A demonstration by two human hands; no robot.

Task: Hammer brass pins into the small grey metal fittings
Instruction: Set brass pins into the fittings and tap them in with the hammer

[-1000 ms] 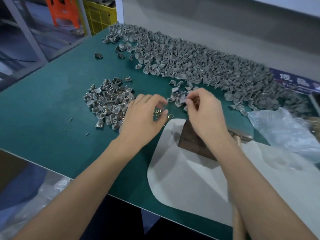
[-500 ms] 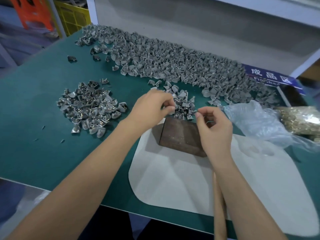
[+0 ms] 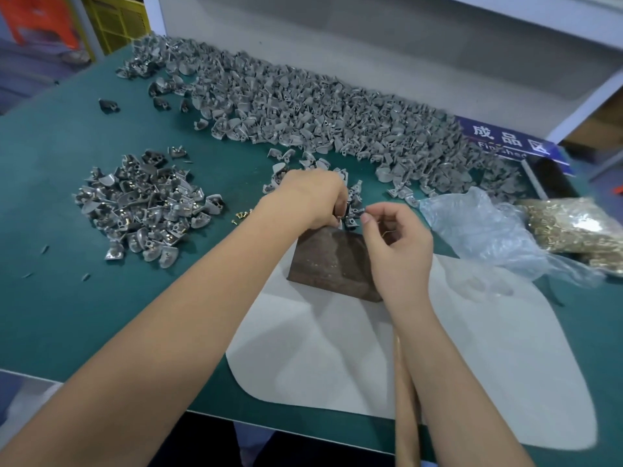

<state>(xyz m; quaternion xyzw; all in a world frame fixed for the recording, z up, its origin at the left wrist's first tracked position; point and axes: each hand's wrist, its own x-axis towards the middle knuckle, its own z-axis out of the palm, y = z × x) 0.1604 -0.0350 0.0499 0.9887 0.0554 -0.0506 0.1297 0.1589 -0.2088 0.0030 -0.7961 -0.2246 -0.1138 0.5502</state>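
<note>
Two bare hands meet above the far edge of a dark brown block [image 3: 332, 261] that lies on a pale mat [image 3: 438, 348] on a green bench [image 3: 50, 315]. The left hand [image 3: 312, 198] is curled down over a small cluster of grey fittings [image 3: 352, 210], apparently gripping one, though its fingers hide it. The right hand [image 3: 397, 244] pinches something tiny, probably a brass pin, just beside them. A wooden handle [image 3: 406, 406] lies under the right forearm. To do this well, seat the pin squarely in the fitting's hole and rest the fitting flat on the block before striking. Loose pins [image 3: 241, 215] lie near a pinned pile [image 3: 145, 203]; an unpinned heap [image 3: 320, 109] lines the back.
</note>
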